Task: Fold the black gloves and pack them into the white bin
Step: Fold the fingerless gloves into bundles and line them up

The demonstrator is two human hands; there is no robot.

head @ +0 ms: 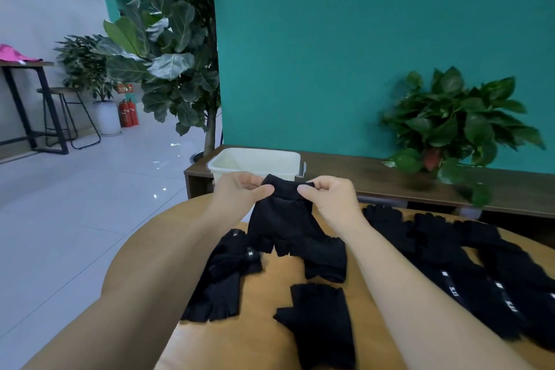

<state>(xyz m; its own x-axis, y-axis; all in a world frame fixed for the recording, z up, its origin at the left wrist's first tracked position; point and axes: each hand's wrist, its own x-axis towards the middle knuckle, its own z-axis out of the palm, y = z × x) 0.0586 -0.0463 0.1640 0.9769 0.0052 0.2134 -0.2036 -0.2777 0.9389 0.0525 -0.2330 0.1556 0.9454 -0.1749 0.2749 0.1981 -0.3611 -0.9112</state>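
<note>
Two hands are lifting one soft black knitted glove [286, 225] by its cuff, above the rounded wooden tabletop [264, 336]. The left hand [237, 189] is pinching the cuff's left corner between thumb and forefinger, and the right hand [329, 194] is pinching the right corner the same way, so the glove is hanging with its finger ends down, brushing the other gloves. The white plastic bin [255, 164] is standing just behind the hands on the dark wooden bench [375, 177].

To fold it well, the person is probably best keeping the cuff taut and level, letting the fabric hang straight, then laying the finger end down on a bare patch of tabletop and bringing the cuff over it. Limp knit creases easily, so an even pull on both corners matters.

More black gloves are lying flat: a small heap at the left [225, 276], one near the front edge [319, 321], and a row at the right [468, 267].
</note>
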